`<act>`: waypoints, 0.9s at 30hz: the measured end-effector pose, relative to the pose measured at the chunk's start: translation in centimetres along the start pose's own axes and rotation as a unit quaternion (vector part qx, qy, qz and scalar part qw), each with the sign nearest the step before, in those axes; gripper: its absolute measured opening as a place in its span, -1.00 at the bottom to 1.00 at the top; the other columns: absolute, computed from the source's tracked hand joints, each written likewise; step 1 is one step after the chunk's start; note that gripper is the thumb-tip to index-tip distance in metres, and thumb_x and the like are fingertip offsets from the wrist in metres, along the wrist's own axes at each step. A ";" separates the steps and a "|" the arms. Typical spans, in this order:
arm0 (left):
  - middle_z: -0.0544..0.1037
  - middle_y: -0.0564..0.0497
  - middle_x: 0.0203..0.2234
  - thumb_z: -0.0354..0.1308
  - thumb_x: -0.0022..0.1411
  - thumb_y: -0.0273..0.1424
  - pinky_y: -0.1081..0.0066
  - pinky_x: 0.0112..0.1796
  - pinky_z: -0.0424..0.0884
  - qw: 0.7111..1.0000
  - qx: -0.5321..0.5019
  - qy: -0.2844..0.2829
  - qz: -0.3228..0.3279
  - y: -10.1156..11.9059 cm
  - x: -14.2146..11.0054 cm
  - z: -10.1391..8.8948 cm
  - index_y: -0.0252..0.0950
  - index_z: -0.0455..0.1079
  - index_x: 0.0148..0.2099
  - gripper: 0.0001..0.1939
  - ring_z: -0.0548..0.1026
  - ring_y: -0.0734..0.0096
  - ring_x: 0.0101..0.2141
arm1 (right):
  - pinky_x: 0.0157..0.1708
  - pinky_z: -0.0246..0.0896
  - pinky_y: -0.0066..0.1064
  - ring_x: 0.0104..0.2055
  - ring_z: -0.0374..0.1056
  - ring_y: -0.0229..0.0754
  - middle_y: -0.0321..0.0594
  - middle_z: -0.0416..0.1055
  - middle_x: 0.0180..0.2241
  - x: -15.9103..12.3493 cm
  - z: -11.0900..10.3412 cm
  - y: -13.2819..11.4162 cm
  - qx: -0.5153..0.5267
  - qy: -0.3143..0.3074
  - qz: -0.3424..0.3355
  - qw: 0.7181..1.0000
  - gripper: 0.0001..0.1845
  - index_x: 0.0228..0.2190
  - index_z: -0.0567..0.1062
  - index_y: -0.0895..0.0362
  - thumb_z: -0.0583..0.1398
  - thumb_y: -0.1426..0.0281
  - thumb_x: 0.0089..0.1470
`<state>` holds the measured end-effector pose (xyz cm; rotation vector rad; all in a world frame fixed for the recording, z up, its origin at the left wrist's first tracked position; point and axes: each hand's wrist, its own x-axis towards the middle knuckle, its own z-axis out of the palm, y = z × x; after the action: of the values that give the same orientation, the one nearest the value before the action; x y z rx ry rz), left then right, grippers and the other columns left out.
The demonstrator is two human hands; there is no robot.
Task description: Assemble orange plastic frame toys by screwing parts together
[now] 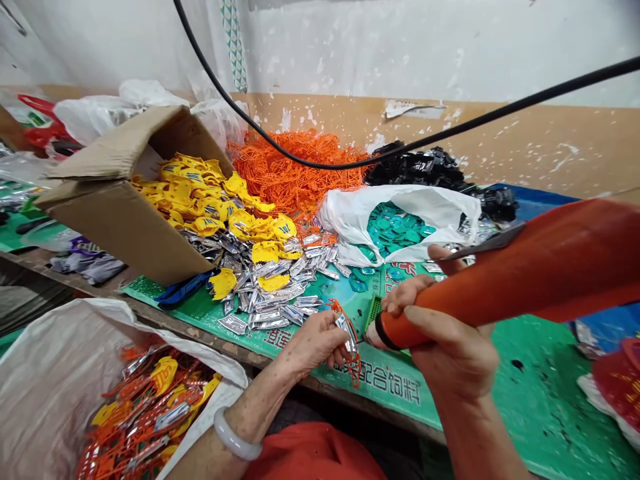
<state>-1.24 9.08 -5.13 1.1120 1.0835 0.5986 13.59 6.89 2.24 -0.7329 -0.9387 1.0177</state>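
Note:
In the head view my left hand (320,339) pinches a small orange plastic frame (354,365) with a silver plate (344,325) on it. My right hand (450,347) is wrapped round an electric screwdriver (500,277) covered in orange material, with a black band near its front end. The tool's tip points left at the part and is close to it; whether it touches, I cannot tell. A heap of silver plates (270,300) lies just beyond my left hand. Among and behind them are yellow plastic pieces (200,193), spilling from a tilted cardboard box (125,220).
Behind lie an orange parts pile (305,160) and black parts (425,170). A white bag (345,207) holds teal pieces (397,227). At lower left, another white sack (45,373) contains assembled orange and yellow parts. A black cable (310,163) hangs across the green-covered table (540,393).

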 end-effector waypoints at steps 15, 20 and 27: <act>0.48 0.03 -0.66 0.07 -0.09 -0.35 0.61 -0.71 0.16 1.000 -0.007 0.004 0.001 0.2 0.0 0.2 -0.32 0.32 -0.42 -0.84 0.33 0.57 -0.71 | -0.41 0.27 -0.28 -0.51 0.31 -0.23 -0.40 0.41 -0.53 0.1 0.4 0.8 -0.043 -0.001 0.024 0.999 -0.41 -0.09 0.39 0.03 0.32 0.49 -0.26; 0.48 0.04 -0.66 0.09 -0.09 -0.33 0.61 -0.71 0.15 1.000 -0.008 0.007 -0.003 0.1 0.0 0.2 -0.31 0.30 -0.40 -0.83 0.33 0.57 -0.71 | -0.41 0.26 -0.27 -0.50 0.31 -0.23 -0.39 0.40 -0.54 0.1 0.3 1.1 -0.053 -0.012 0.026 0.998 -0.63 -0.30 0.45 0.05 0.31 0.50 -0.26; 0.45 0.08 -0.67 0.10 -0.07 -0.33 0.61 -0.71 0.14 1.000 -0.010 0.012 0.001 0.0 0.0 0.3 -0.30 0.30 -0.40 -0.84 0.31 0.58 -0.72 | -0.43 0.26 -0.27 -0.51 0.30 -0.23 -0.35 0.38 -0.54 0.0 0.3 1.2 -0.063 -0.021 0.033 0.997 -0.88 -0.56 0.46 0.11 0.31 0.47 -0.26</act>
<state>-0.93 8.97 -5.12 1.0902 1.0952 0.6244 12.93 7.35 1.37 -0.8548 -1.0270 1.0432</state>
